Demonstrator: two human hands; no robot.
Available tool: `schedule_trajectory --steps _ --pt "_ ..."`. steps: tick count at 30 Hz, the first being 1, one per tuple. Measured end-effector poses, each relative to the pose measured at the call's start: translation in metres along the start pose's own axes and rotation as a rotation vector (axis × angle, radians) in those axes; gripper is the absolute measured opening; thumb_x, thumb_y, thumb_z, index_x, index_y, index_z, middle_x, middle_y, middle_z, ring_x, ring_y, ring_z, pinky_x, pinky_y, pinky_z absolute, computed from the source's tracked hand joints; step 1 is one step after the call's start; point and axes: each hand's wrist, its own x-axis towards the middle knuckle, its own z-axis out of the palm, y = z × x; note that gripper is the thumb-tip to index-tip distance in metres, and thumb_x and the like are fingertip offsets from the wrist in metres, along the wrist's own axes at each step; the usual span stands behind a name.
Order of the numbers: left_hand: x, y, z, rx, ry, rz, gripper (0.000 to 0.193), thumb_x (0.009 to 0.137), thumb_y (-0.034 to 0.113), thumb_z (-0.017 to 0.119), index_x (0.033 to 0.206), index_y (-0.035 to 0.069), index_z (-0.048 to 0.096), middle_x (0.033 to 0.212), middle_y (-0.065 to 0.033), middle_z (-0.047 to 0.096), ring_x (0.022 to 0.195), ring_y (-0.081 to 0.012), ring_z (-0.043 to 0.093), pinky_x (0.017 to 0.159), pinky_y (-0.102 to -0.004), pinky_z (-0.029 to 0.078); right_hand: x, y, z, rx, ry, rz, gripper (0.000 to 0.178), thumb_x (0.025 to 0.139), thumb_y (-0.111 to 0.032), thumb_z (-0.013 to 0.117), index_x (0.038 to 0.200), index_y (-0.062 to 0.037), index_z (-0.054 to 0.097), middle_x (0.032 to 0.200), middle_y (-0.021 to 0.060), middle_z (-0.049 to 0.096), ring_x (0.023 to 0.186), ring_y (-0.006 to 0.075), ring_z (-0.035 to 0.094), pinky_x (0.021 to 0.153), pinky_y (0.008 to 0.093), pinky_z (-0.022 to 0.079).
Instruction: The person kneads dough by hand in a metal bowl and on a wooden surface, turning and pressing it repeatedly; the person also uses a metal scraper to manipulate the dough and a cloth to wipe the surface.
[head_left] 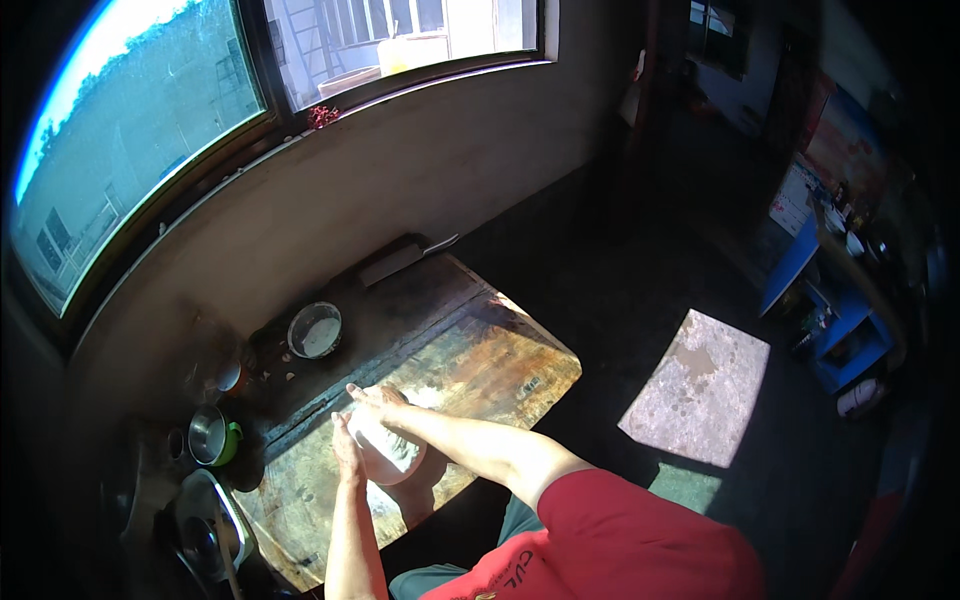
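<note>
A pale round bowl (408, 470) stands near the front edge of the wooden table, with a soft white mass (395, 447) inside it that looks like flour or dough. My left hand (346, 452) lies along the bowl's left side, fingers pointing away from me and closed against its wall. Across the far rim reaches my right hand (382, 407), one digit stretched out to the left. Its other fingers are partly hidden, but the hand appears to grip the bowl too. Strong sunlight washes out detail on the white contents.
The worn wooden table (500, 350) carries a metal bowl with white powder (316, 330), a cleaver-like blade (393, 263) by the wall and a green-handled pot (208, 436). A pan (205, 520) stands at the left. Blue shelves (850, 340) are far right.
</note>
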Motion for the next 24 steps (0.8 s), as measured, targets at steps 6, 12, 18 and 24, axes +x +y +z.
schedule_trajectory --steps 6,12,18,24 --pt "-0.093 -0.009 -0.021 -0.174 0.12 -0.075 0.053 0.095 0.045 0.035 0.117 0.002 0.055 0.101 -0.009 0.061 0.089 -0.0175 0.059 0.076 -0.0289 0.047 -0.113 -0.054 0.032 0.055 0.177 -0.193 0.047 0.081 -0.051 0.057 0.077 -0.0051 0.061 0.074 0.0166 0.063 0.073 0.0363 0.06 0.072 0.0444 0.046" --pt "-0.17 -0.008 0.019 0.484 0.235 0.466 0.041 0.086 0.022 0.051 0.121 0.0 0.05 0.116 -0.0231 0.051 0.107 -0.0382 0.049 0.093 -0.0433 0.036 -0.154 0.045 0.028 -0.525 0.51 -0.833 0.029 0.085 -0.034 0.051 0.105 -0.0143 0.062 0.114 0.0093 0.055 0.113 0.0299 0.043 0.095 0.0478 0.031" --pt "-0.127 0.007 0.059 0.719 0.278 0.554 0.043 0.074 0.028 0.065 0.112 0.009 0.059 0.112 -0.0202 0.054 0.101 -0.0387 0.051 0.086 -0.0458 0.041 -0.112 0.094 0.003 -0.328 0.574 -0.611 0.025 0.088 -0.03 0.05 0.097 -0.0098 0.06 0.099 0.012 0.06 0.098 0.0312 0.054 0.088 0.0425 0.038" --pt "-0.038 0.012 0.059 0.631 0.251 0.309 0.032 0.075 0.028 0.065 0.101 0.01 0.064 0.104 -0.0084 0.061 0.096 -0.0282 0.057 0.082 -0.0384 0.045 -0.031 0.098 0.007 -0.403 0.632 -0.441 0.017 0.085 -0.025 0.053 0.083 -0.0098 0.06 0.079 0.0116 0.063 0.078 0.0313 0.058 0.073 0.0409 0.041"
